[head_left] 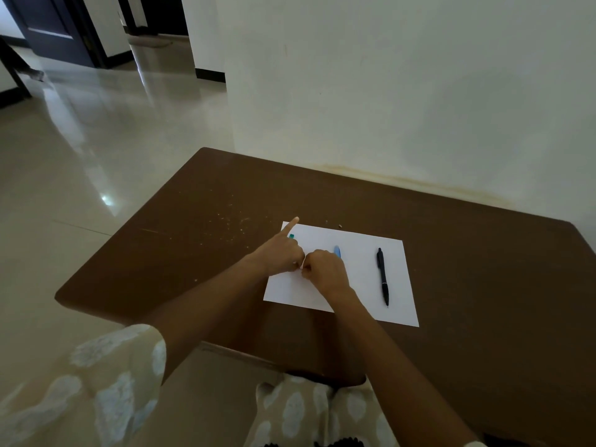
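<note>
A white sheet of paper (361, 279) lies on a brown table (467, 253). My left hand (282, 253) and my right hand (325, 272) meet over the sheet's left part. Between them they pinch a small thin white piece (303, 262); what it is I cannot tell. The left index finger sticks out straight, away from me. A small teal item (292, 236) shows just behind the left hand. A light blue object (337, 251) pokes out behind the right hand. A black pen (382, 276) lies on the sheet's right part, apart from both hands.
Pale crumbs or specks (225, 221) are scattered on the table to the left of the sheet. A white wall (403, 91) runs along the table's far edge. A shiny tiled floor (80, 172) spreads to the left, with dark doors beyond.
</note>
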